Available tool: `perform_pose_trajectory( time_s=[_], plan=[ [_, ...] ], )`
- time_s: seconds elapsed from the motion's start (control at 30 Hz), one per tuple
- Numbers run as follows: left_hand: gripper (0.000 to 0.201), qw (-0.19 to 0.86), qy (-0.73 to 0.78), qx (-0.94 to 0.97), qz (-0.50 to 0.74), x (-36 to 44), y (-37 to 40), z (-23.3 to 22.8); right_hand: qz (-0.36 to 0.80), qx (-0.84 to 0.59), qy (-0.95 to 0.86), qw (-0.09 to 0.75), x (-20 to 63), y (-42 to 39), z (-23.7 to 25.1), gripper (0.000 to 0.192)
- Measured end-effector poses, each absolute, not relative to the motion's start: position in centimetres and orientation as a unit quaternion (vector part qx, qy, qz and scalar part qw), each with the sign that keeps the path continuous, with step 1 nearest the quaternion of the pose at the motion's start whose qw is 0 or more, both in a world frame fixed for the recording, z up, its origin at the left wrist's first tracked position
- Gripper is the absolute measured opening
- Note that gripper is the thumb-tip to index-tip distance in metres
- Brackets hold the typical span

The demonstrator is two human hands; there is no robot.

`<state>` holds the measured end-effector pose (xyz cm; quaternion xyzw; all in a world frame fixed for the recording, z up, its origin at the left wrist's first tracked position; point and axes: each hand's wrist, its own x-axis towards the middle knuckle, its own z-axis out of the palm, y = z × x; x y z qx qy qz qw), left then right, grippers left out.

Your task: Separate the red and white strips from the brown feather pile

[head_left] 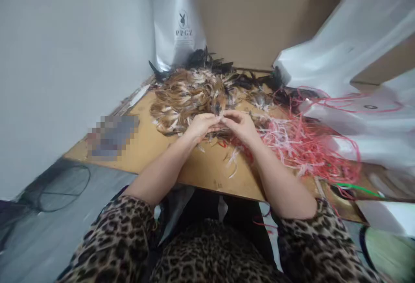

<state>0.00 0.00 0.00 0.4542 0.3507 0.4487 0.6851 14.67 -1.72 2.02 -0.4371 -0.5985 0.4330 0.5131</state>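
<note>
My left hand [203,125] and my right hand [240,124] meet at the fingertips over the middle of the table. Both are closed in a pinch on what looks like a small feather [218,109], its dark tip pointing away from me. The fingers cover most of it. Just beyond my hands spreads a large heap of brown and cream feathers [181,97]. Beside my right hand lies a tangled pile of pink and white plastic strings [292,144]. A few loose pale wisps [232,162] lie nearer the table's front edge.
Black feathers [207,60] lie at the back, before a white printed bag [181,23] and a cardboard box [253,14]. A blurred-out flat object [113,138] rests on the wooden table [210,177] at left. White sacks [324,49] stand at right. A wall runs along the left.
</note>
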Motion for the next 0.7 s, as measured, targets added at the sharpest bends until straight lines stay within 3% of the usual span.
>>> perform_pose_trajectory(
  time_s=[0.23,0.7],
  plan=[
    [0.019,0.595,0.387,0.566,0.420,0.7,-0.4,0.2,0.456,-0.469,-0.555,0.513,14.9,-1.7,1.6,0.030],
    [0.022,0.629,0.387,0.520,0.429,0.6,-0.5,0.5,0.508,-0.440,-0.516,0.532,15.2,-1.3,1.2,0.028]
  ],
)
